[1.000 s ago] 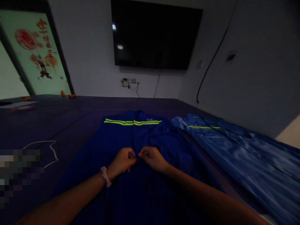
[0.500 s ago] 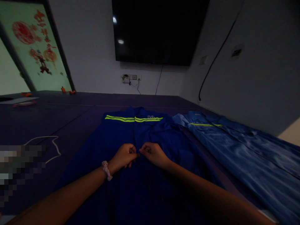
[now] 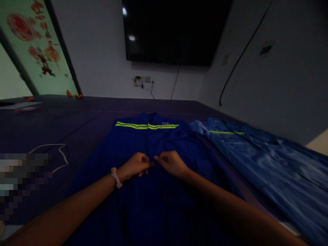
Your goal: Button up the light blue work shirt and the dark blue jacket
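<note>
— Dark blue jacket [image 3: 151, 194]: location?
— Spread beneath the left hand [image 3: 135, 165] and right hand [image 3: 174, 164], yellow-green stripes [image 3: 132, 125] beyond them.
— Condition of hands?
— Both curled narrow, near each other; whether either pinches cloth cannot be told.
— Adjacent item?
— Paler blue garment [image 3: 256, 160], right of the right hand.

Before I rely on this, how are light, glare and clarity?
Head view: dim, the dark jacket near black at the bottom; head view: two bright reflections on the TV; head view: pixelation at left, fine detail between left hand and right hand murky.
</note>
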`<state>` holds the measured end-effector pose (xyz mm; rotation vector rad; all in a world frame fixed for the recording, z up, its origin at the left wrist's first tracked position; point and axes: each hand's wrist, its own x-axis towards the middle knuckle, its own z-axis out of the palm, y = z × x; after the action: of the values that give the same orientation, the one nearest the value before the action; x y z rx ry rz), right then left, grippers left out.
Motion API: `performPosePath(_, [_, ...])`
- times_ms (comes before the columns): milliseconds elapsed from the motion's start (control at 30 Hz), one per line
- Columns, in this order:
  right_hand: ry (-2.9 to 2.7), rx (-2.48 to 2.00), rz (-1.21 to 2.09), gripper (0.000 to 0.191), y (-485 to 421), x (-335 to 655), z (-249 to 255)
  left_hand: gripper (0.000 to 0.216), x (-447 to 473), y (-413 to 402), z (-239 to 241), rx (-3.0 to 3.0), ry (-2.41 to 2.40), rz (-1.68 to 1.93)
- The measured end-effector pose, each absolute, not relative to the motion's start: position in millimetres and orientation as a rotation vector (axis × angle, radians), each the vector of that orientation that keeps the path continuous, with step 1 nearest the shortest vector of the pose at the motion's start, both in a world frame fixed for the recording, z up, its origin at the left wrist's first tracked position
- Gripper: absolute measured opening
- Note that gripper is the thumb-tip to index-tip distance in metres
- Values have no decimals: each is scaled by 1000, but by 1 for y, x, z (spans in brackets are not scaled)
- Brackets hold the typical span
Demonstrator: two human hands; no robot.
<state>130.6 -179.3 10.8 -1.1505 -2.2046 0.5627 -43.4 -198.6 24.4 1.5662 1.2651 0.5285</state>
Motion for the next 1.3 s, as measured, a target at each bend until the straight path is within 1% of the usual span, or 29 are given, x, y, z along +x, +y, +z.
performPosePath(100, [-2400,-1126,736,53,-184,138,27,31,-47,-200,31,1562,1155,390])
performPosePath(200, [-2702,-1083,1037,55,-190,147,44,30,-47,-206,37,1617,1028,259])
performPosePath(333, [-2929,-1130,1425,45,-196,155,59,25,-45,-218,42,1819,887,117])
performPosePath(400, [-2904,-1108,1612,39,-197,156,61,26,-45,-224,44,1914,836,59])
performPosePath(467, [-2825,-1092,1726,35,-198,155,60,26,-44,-229,44,1993,810,25])
performPosePath(667, [-2743,-966,1846,31,-193,151,51,17,-40,-234,42,2151,822,50])
performPosePath(833, [-2551,-865,1954,28,-189,149,48,6,-40,-235,42,2139,797,67])
performPosePath(933, [-2432,-830,1992,30,-188,152,48,7,-41,-232,46,2019,764,92])
performPosePath(1100, [-2262,-743,2152,33,-186,159,50,16,-46,-223,54,1761,695,191])
performPosePath(1300, [-2101,-753,2083,27,-181,155,42,22,-47,-220,53,1661,739,264])
